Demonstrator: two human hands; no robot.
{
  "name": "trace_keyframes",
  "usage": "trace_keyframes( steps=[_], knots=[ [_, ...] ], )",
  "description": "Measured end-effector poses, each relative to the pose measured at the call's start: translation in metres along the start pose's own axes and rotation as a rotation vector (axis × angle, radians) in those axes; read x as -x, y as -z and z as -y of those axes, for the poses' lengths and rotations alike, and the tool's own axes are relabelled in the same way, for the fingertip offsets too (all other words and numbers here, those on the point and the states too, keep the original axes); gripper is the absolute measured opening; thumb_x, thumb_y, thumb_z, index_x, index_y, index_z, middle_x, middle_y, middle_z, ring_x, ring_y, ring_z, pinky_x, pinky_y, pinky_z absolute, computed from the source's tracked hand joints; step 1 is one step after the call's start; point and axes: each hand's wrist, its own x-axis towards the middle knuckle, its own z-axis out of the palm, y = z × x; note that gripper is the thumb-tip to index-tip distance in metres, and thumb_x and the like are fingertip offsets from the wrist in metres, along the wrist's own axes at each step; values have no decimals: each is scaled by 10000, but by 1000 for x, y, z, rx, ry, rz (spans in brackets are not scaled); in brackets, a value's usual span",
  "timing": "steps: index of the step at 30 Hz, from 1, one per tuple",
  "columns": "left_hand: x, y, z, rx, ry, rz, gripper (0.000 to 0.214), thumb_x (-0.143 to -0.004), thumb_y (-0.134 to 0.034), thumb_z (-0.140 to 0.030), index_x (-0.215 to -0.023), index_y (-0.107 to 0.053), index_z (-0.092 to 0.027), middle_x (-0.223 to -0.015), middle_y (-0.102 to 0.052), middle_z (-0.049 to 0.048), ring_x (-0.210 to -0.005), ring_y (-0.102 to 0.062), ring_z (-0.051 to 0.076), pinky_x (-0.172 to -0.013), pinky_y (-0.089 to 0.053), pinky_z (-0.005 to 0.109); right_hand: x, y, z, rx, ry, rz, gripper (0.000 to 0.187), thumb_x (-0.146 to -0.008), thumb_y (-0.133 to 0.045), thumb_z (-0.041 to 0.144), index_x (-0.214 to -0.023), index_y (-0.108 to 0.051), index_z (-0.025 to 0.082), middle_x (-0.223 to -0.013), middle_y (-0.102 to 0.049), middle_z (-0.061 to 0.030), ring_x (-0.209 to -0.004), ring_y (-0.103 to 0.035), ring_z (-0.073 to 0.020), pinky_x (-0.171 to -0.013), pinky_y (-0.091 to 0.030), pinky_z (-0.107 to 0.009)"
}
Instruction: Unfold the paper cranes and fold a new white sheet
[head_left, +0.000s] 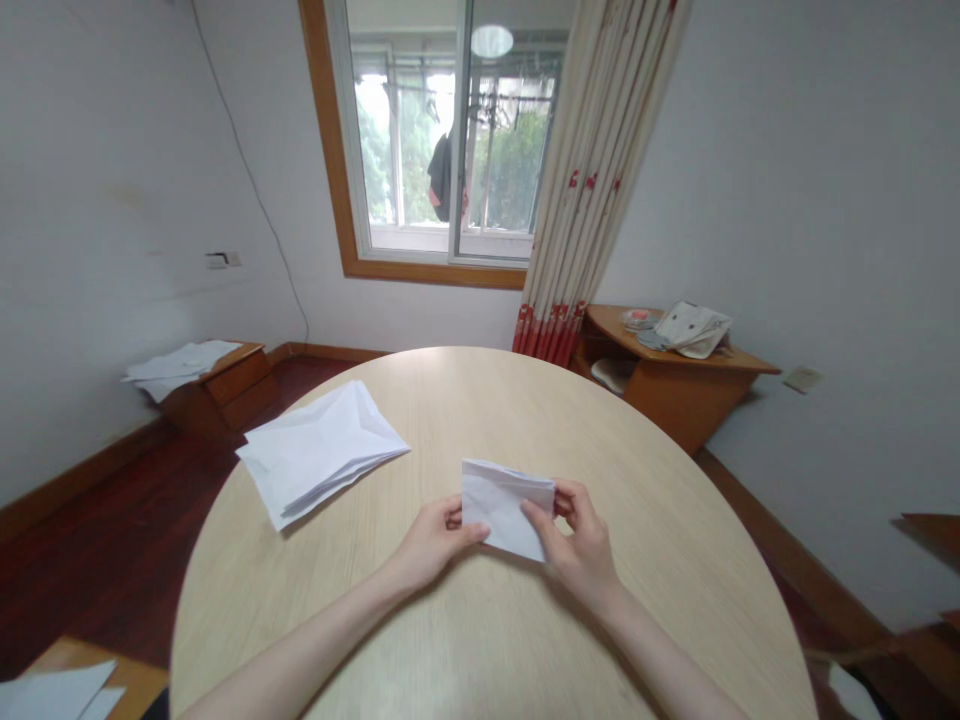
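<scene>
A folded sheet of white paper [501, 505] is held between both hands above the round table [480, 400], its layers showing along the top edge. My left hand [435, 540] grips the paper's lower left, thumb on the near face and fingers curled behind. At the right end, my right hand [581, 540] pinches it with the thumb across the front and fingers behind. A stack of creased white paper sheets [322, 445] lies on the table's left side, apart from both hands.
Left of the table stands a small wooden cabinet [244, 385] with papers [184, 362] on top. A corner desk [675, 400] holding a cloth bag [694, 330] is at the back right, beside the curtain [592, 180]. More white paper [56, 692] lies at the lower left.
</scene>
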Motion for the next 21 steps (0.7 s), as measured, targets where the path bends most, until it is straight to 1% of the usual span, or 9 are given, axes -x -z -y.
trace_keyframes(
  steps=[2,4,7,9,12,14,17,19,21],
  knots=[
    [-2,2,4,-6,-12,-65,443,-634,-774,-516,-782,-642,-119,-707,-690,45,-640,-634,167,-614,-474,250,0,-1,2,-84,-86,38,234,-823,-611,290,-1008,-484,223,-785,-700,-28,-655,-674,-171,-562,-541,-257],
    [-4,6,6,-16,-20,-164,451,-617,-777,-535,-728,-635,-121,-635,-669,33,-559,-603,147,-555,-455,237,-1,-1,3,-136,-166,84,294,-798,-632,310,-1031,-473,226,-776,-707,-25,-640,-675,-171,-548,-540,-254],
    [-7,11,6,-48,-47,-303,465,-603,-769,-561,-681,-623,-127,-589,-660,35,-510,-587,141,-521,-449,234,-2,-1,4,-170,-243,147,262,-784,-636,331,-972,-486,227,-744,-703,-18,-628,-667,-171,-543,-530,-253],
    [-8,13,5,-79,-83,-358,473,-619,-738,-586,-686,-631,-130,-585,-660,36,-506,-585,146,-515,-448,239,-2,-2,2,-172,-269,190,219,-792,-619,349,-919,-489,226,-726,-698,-17,-612,-658,-171,-527,-514,-251],
    [-9,14,3,-106,-124,-385,466,-665,-677,-601,-680,-641,-137,-543,-628,11,-509,-569,142,-534,-439,238,-2,-3,-3,-75,-259,250,165,-810,-584,362,-837,-502,221,-680,-672,-8,-585,-630,-168,-519,-482,-253],
    [-10,14,1,-115,-136,-388,445,-683,-656,-587,-652,-638,-144,-506,-592,-11,-506,-552,132,-545,-430,232,-1,-4,-6,18,-227,267,151,-821,-565,360,-838,-519,217,-711,-674,-18,-624,-635,-176,-562,-485,-269],
    [-9,14,-1,-127,-123,-376,422,-673,-667,-561,-644,-650,-141,-470,-562,-25,-461,-518,121,-497,-405,224,-1,-4,-10,91,-195,253,225,-834,-551,357,-1003,-527,211,-911,-703,-70,-805,-667,-213,-682,-517,-319],
    [-9,14,-1,-133,-100,-363,408,-647,-697,-539,-647,-663,-132,-463,-568,-21,-429,-499,111,-455,-381,214,-2,-4,-13,137,-161,221,319,-843,-543,353,-1122,-498,205,-1039,-685,-103,-904,-659,-229,-742,-526,-352],
    [-8,13,-2,-138,-84,-355,388,-621,-729,-511,-624,-660,-129,-468,-584,-12,-416,-490,100,-434,-365,203,-2,-4,-15,220,-93,182,370,-862,-520,342,-1197,-472,193,-1109,-658,-123,-957,-642,-237,-775,-529,-371]
  ],
)
